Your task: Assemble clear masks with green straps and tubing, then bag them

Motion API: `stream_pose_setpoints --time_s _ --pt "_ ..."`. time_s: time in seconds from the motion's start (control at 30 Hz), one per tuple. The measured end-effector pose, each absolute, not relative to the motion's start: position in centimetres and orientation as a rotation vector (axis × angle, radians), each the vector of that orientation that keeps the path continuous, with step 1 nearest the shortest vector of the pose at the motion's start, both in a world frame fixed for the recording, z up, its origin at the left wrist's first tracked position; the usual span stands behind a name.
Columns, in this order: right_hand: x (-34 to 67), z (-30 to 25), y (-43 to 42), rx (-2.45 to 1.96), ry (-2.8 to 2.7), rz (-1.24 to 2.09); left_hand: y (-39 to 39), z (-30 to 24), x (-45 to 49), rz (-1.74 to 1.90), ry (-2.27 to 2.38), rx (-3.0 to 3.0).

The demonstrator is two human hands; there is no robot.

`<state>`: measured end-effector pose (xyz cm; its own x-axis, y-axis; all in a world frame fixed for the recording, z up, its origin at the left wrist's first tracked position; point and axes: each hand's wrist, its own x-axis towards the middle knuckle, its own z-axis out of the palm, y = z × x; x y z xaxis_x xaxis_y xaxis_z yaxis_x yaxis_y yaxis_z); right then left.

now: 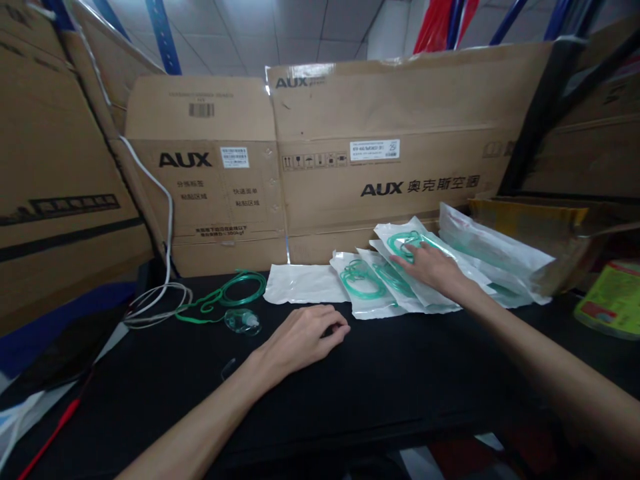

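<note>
Several flat white pouches (364, 281) with coiled green tubing (366, 295) overlap at 2 o'clock from the loosely curled left hand (315, 332), probably to save space. Left finger gap: narrow, nothing visibly held. The right hand (433, 267) spreads over one pouch (399, 235), apparently steadying it; pinching cannot be determined.

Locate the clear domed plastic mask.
In the head view, the mask lies left of centre on the black table, just below the coiled green plastic tubing.
</note>
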<state>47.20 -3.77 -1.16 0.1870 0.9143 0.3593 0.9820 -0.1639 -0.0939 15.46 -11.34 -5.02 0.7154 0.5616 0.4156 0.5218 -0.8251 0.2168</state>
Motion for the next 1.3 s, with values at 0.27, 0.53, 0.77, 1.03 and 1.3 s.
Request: stream_pose_setpoints --time_s 0.27,0.53,0.77,1.03,1.3 --pt "46.0 -0.6 -5.9 -2.017 -1.868 -0.442 -11.2 -5.3 15.5 0.683 0.902 2.864" --pt "37.9 -1.5 -8.9 -1.534 -2.150 -0.363 -10.5 -2.5 13.3 0.781 1.318 2.890" --pt "30.1 -3.1 -10.3 -1.220 -2.228 -0.038 -8.0 -1.4 7.8 0.222 1.975 2.755" --pt "30.2 -4.4 -10.3 -1.211 -2.240 0.105 -6.9 -2.4 7.0 0.139 1.985 2.761" --pt "29.7 -5.0 -10.7 -1.231 -2.242 0.155 -6.9 -1.3 6.9 0.381 1.765 2.898"
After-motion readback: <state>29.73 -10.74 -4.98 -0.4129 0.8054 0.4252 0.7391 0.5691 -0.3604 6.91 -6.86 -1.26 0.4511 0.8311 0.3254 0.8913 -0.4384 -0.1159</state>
